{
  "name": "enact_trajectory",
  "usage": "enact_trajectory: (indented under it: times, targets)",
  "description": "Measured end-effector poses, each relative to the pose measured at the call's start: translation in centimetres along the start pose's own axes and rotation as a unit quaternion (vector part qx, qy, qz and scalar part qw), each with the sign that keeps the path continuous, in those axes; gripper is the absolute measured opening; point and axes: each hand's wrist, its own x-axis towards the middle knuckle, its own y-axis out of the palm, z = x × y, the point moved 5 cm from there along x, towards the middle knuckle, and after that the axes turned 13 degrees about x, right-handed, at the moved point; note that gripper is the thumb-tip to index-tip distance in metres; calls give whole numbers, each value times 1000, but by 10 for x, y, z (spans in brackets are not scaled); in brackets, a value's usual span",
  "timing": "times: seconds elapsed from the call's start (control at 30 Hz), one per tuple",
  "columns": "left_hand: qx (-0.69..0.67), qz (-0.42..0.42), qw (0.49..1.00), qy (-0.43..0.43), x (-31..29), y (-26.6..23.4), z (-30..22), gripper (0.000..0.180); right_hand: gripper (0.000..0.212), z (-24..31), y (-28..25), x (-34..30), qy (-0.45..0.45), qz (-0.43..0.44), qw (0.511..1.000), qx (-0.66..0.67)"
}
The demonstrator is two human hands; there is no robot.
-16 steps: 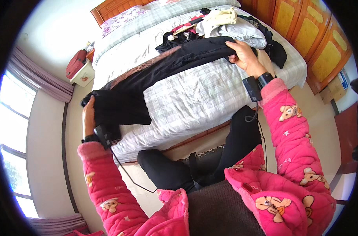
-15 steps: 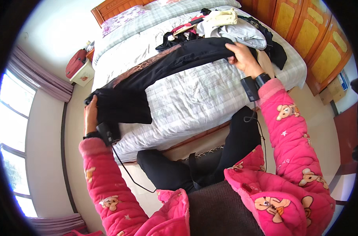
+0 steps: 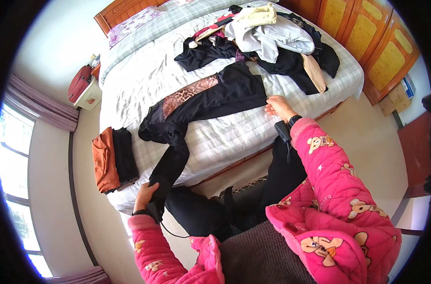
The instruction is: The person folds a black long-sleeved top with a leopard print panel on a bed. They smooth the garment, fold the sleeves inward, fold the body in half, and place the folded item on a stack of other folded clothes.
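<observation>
A black garment [image 3: 211, 99] with a sheer leopard-print panel [image 3: 189, 94] lies stretched across the bed in front of me. One long black sleeve [image 3: 170, 163] hangs from its left end over the near edge of the mattress. My left hand [image 3: 144, 195] is closed around the end of that sleeve, low at the bed's front. At the garment's right end, my right hand [image 3: 281, 108] pinches the near corner of its hem, fingers pressed together. Both arms wear pink quilted sleeves printed with bears, and a small black device is strapped at each wrist.
Folded orange [image 3: 104, 161] and black clothes [image 3: 124, 154] sit at the bed's left front corner. A loose heap with a pale grey garment [image 3: 277, 40] and a cream one [image 3: 251, 16] covers the far right. Wooden wardrobe doors [image 3: 367, 42] stand beyond; a red bag [image 3: 79, 81] rests on a box.
The black garment has come down onto the bed, uncovering its leopard panel and the folded stack. My left hand has moved right and nearer with the sleeve; my right hand has come lower, to the hem.
</observation>
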Motion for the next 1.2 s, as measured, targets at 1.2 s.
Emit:
enact_trajectory:
  times: [1.2]
  targets:
    - [381, -387, 736, 405, -47, -224, -217, 54, 26, 141, 93, -45, -97, 259, 941, 197]
